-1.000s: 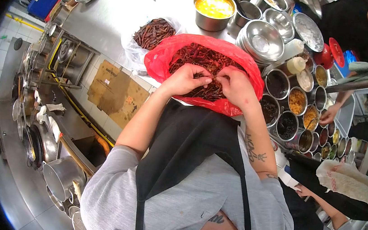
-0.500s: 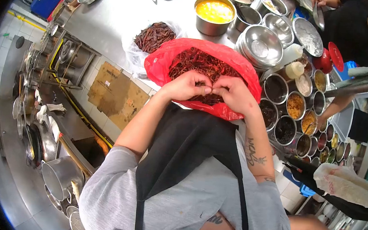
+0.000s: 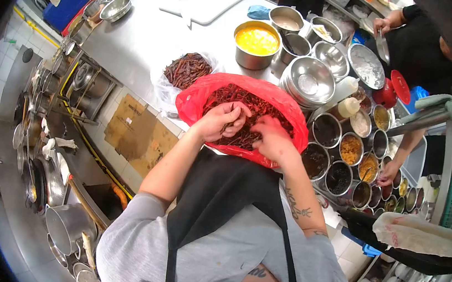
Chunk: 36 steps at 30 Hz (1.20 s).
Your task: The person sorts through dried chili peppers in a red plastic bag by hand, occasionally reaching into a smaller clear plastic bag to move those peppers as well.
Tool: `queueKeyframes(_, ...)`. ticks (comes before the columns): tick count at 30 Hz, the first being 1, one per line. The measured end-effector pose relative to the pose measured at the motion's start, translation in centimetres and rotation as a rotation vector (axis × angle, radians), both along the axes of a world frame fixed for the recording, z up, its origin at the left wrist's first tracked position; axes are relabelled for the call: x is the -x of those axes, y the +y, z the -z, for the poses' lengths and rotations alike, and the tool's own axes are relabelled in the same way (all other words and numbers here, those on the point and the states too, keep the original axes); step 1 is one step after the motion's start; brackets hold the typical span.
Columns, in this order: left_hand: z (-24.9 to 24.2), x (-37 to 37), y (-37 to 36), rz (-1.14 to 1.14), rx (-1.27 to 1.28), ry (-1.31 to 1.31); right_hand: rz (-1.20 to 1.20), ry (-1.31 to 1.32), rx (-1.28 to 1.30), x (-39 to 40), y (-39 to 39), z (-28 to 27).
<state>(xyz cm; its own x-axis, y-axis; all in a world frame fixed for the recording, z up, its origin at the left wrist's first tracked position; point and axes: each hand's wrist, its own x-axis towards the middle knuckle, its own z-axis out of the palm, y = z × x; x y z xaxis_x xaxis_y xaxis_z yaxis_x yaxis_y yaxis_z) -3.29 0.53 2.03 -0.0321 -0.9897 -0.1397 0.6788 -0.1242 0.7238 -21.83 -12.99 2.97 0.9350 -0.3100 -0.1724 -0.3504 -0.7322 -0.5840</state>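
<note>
A red plastic bag (image 3: 190,102) lies open in front of me, full of dried red chilies (image 3: 237,95). Over its left part, my left hand (image 3: 224,121) is closed with fingers curled together; what it pinches is too small to make out. My right hand (image 3: 272,138) reaches down among the chilies on the right side, fingers bent and tips hidden in them. Just behind and left of the red bag, a clear plastic bag (image 3: 161,85) holds more dark dried chilies (image 3: 188,70).
Behind the bags stand a pot of yellow liquid (image 3: 257,39), stacked metal bowls (image 3: 311,81) and a white board (image 3: 219,4). Many ingredient tins (image 3: 339,177) fill the right side. A co-worker (image 3: 421,46) stands at the upper right, one hand near the tins.
My hands have moved apart from their meeting point above the chilies. The right has lowered into the chilies. The view has shifted slightly, and the co-worker's lower hand now shows beside the tins.
</note>
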Motion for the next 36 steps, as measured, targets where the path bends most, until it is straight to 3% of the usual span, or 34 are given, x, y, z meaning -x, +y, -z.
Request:
queueKeyframes(3,0.6,0.3,-0.3,-0.009,0.013,0.007,-0.044,0.148,0.203,-0.1,1.7,-0.7)
queueKeyframes(9,0.4,0.3,-0.5,-0.062,-0.060,-0.079,-0.071,0.281,0.160,-1.2,2.0,-0.5)
queueKeyframes(12,0.5,0.4,-0.4,-0.077,-0.081,-0.102,-0.081,0.173,0.314,-0.3,2.5,-0.5)
queueKeyframes(18,0.4,0.6,-0.4,-0.094,-0.104,-0.148,0.003,0.210,0.305,-0.9,2.2,-0.8)
queueKeyframes(21,0.3,0.6,-0.7,-0.111,-0.107,-0.162,0.182,-0.051,0.432,-0.8,1.3,-0.1)
queueKeyframes(24,0.7,0.6,-1.1,-0.153,-0.140,-0.183,0.340,-0.074,0.170,-0.9,0.2,-0.5)
queueKeyframes(31,1.1,0.5,-1.8,-0.180,-0.270,-0.300,0.459,-0.379,0.008,-1.2,0.0,0.7)
queueKeyframes(34,0.9,1.6,-2.2,-0.341,-0.133,-0.982,0.415,-0.331,-0.006,-1.2,-0.1,0.1)
queueKeyframes(36,0.5,1.9,-1.9,-0.290,-0.064,-1.069,0.350,-0.299,-0.026,-1.2,-0.3,0.0)
